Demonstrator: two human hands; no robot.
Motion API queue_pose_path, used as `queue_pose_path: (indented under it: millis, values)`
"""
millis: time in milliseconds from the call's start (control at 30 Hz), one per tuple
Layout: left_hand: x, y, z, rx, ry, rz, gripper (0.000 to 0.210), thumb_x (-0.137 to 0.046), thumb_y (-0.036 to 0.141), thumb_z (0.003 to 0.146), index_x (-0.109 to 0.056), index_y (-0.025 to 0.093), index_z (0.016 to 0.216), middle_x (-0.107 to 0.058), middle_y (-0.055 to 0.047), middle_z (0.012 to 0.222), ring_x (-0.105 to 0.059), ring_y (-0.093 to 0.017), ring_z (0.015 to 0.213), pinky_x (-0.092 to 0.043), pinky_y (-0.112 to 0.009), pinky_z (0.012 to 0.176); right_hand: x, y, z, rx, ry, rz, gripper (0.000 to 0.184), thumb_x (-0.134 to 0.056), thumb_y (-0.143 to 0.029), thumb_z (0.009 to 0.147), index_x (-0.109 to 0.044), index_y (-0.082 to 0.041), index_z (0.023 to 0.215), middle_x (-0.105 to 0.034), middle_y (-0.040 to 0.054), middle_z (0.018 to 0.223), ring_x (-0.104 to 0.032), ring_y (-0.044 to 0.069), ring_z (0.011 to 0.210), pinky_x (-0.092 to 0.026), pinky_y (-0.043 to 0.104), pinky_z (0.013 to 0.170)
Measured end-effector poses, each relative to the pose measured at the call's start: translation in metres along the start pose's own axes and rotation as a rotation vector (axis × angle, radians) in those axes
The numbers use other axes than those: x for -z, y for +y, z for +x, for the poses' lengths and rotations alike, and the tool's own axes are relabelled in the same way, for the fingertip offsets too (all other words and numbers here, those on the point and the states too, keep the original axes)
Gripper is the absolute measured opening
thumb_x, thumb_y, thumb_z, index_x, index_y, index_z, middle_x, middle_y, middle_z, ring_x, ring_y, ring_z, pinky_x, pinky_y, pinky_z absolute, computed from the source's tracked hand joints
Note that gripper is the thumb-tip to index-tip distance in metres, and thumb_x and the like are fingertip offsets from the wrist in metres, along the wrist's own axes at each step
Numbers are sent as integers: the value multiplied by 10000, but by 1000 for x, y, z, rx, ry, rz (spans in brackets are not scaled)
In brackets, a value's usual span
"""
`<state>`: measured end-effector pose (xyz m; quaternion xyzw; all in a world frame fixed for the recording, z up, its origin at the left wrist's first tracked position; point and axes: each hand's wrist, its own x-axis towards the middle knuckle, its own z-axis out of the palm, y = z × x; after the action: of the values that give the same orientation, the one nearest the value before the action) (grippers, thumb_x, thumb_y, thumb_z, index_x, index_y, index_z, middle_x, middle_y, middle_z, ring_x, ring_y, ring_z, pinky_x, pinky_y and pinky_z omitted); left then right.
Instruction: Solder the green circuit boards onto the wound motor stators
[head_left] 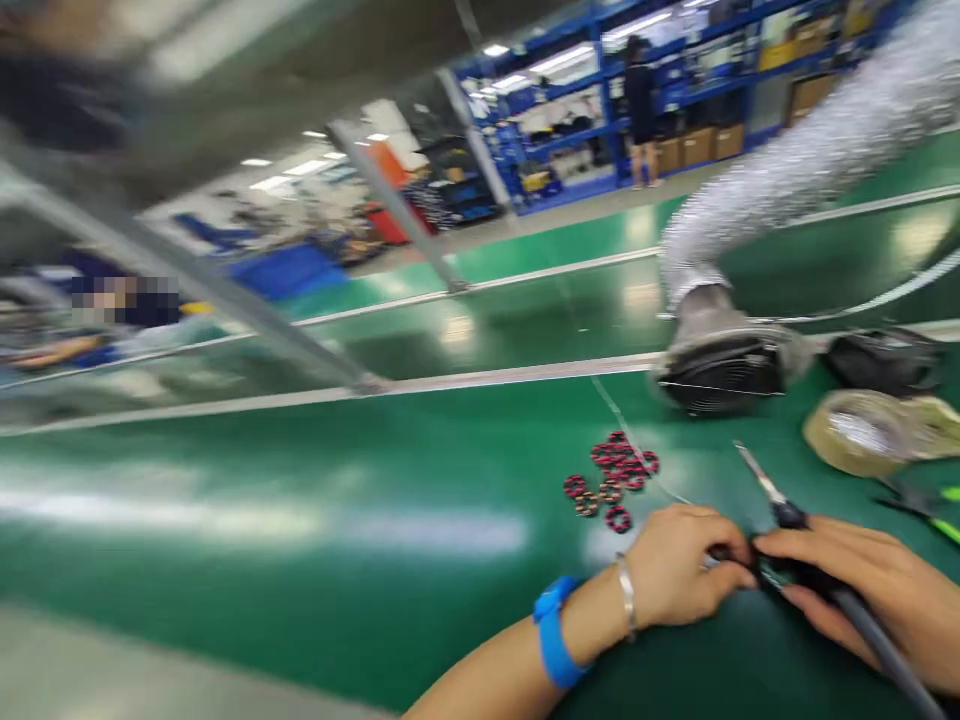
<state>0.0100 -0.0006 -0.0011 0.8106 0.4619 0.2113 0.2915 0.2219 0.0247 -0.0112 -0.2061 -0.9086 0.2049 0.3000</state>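
Observation:
My left hand (686, 570), with a bracelet and a blue wristband, is closed in a pinch at the lower right; a small dark piece shows at its fingertips, too blurred to name. Close beside it, my right hand (889, 590) is wrapped round a soldering iron (766, 478), whose metal tip points up and left. The fingertips of both hands almost meet, and something small between them is mostly hidden. Several red-and-black wound rings (619, 463) lie in a loose cluster on the green tabletop (300, 580), beyond my left hand. A thin pale strand runs past them towards that hand.
A silver flexible duct (772, 190) ends in a dark hood (724, 375) behind my hands. At the right are a roll of tape (855, 435), a black item (885, 360) and green-handled pliers (919, 505). Metal posts rise from the bench's far edge. Other people are farther off.

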Motion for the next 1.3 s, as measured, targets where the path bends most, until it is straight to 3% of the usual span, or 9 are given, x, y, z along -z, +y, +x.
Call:
queue_pose_path:
  millis: [33,100,233,400,600,733,1067,1300]
  values:
    - [5,-1,0,8,13,-28,77,-757,185,772,-690,189,809,-724,9,784,-671,-152,749,-495,-240,729,12,-4,-4,-51,-97,-10,389,-501,-122,901,-514,-226,1276,-663,65,983,-647,189,830,-540,291,711]
    - [10,-3,0,23,-13,-101,93,-742,122,756,-681,185,788,-694,23,736,-637,-134,696,-474,-222,679,23,-9,-3,-74,-164,7,426,-472,-86,877,-479,-219,1282,-632,40,865,-600,171,735,-501,287,667]
    - [11,2,-2,68,-103,-153,68,-704,119,768,-667,176,766,-626,37,674,-532,-95,557,-404,-189,546,24,-10,12,-94,-180,16,375,-460,-85,855,-506,-202,1208,-571,18,779,-528,154,688,-435,255,634]
    - [5,0,-3,70,-30,-204,69,-686,118,777,-637,167,773,-589,33,669,-513,-94,569,-397,-182,563,22,-13,12,-119,-176,13,346,-456,-88,859,-522,-199,1180,-542,16,781,-509,152,696,-413,248,645]
    - [0,-5,-2,-72,22,-276,68,-609,142,854,-651,165,807,-575,12,683,-523,-114,635,-403,-198,623,19,-14,7,-112,-185,-64,372,-451,-90,865,-515,-208,1212,-506,17,787,-484,159,702,-403,250,638]
    - [2,-5,0,4,-25,-339,46,-636,161,831,-657,155,790,-564,12,684,-492,-96,581,-390,-182,563,19,-16,8,-105,-184,-118,375,-459,-95,857,-521,-212,1208,-491,23,807,-475,163,712,-406,255,647]
    - [2,3,6,217,-70,-421,73,-682,186,749,-662,144,693,-556,33,632,-462,-66,520,-396,-162,522,21,-13,9,-122,-99,-15,383,-510,-124,833,-525,-206,1207,-481,4,755,-462,157,680,-385,257,623]
    - [3,6,7,227,-71,-479,108,-607,50,678,-654,148,684,-563,42,621,-480,-67,546,-393,-148,536,13,-15,5,23,31,-55,324,-460,-51,871,-527,-211,1145,-557,26,800,-444,158,688,-342,266,605]
